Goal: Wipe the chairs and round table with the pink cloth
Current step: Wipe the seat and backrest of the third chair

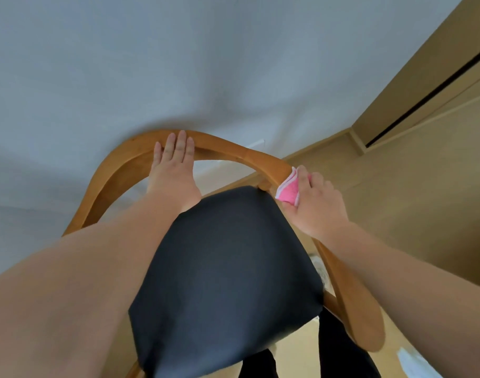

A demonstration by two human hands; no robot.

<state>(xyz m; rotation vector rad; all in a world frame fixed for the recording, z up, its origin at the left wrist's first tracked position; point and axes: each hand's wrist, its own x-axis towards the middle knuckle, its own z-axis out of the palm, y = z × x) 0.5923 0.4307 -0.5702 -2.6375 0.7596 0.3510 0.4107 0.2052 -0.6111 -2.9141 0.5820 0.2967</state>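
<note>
- Fingers of your left hand lie straight and close together, palm down, flat on top of the curved wooden back rail of the chair, near the rail's middle
- Your left forearm crosses above the black seat, which fills the centre of the view
- Behind the rail stands a pale grey wall
- Further right along the same rail, the pink cloth sits folded against the wood where the rail bends down toward the arm
- Your right hand grips that cloth, thumb and fingers curled round it and pressing it onto the rail
- At far right runs tan wood with a dark slit, possibly a sliding door, though this steep angle makes it hard to tell
</note>
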